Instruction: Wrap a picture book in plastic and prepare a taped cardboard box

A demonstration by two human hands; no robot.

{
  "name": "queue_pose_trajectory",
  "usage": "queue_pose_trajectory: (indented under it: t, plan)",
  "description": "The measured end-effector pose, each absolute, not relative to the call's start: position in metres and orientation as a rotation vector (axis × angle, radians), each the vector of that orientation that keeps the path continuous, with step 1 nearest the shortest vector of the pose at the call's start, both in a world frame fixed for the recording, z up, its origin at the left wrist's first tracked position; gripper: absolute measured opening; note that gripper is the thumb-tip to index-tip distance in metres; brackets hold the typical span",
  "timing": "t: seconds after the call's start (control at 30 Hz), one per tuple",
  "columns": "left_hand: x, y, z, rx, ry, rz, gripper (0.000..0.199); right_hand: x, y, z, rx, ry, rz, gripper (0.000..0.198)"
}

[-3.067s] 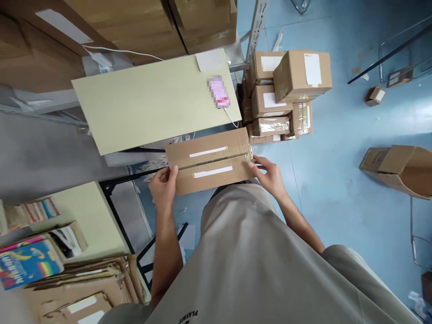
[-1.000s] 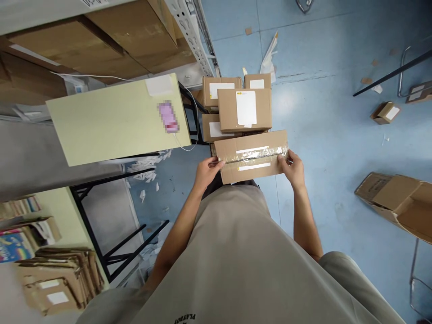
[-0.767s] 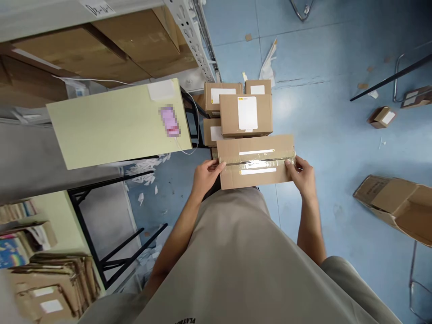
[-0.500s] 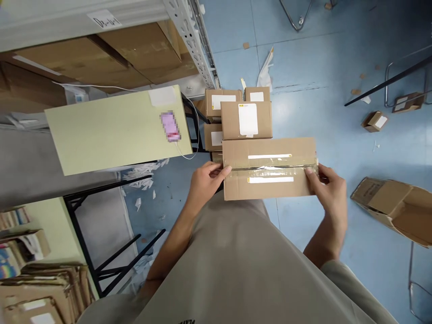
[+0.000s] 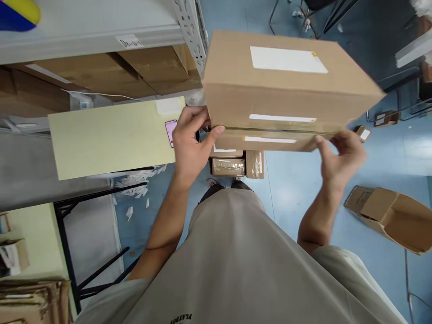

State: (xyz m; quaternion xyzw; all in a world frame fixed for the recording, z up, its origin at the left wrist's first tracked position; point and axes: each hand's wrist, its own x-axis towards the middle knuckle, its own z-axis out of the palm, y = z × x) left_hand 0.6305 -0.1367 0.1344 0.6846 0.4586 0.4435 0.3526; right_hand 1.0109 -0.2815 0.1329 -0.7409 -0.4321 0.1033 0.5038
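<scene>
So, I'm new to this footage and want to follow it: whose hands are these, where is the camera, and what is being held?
There is no machine, only a person working with two bare hands. A single camera, worn on the person's head, looks forward and down. The left hand and right hand grip a cardboard box near either end, holding it up above other boxes. White labels are stuck to it. On the pale yellow table to the left lie a phone and something flat and white. An open box is off to the right.
</scene>
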Motion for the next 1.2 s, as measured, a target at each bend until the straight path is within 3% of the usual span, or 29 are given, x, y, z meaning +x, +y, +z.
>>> queue_pose_trajectory:
  t: [0.17,0.3,0.77,1.03,1.2]
  plan:
    - [0.631,-0.137,0.055,1.672,1.363,1.065,0.043,0.993,-0.246,0.027,-1.825,-1.049,0.419,0.051]
    - [0.631,-0.156,0.029,1.554,1.489,0.950,0.036,0.983,-0.252,-0.016,-1.863,-1.020,0.636,0.053]
    - [0.616,-0.176,0.038,1.544,1.466,1.014,0.047,0.980,-0.258,-0.009,-1.849,-1.050,0.660,0.057]
    - [0.593,-0.195,0.012,1.493,1.546,0.942,0.040,0.967,-0.265,-0.007,-1.875,-1.046,0.799,0.062]
    - [0.598,-0.198,0.020,1.480,1.551,0.937,0.059,0.971,-0.268,0.001,-1.893,-1.109,0.793,0.060]
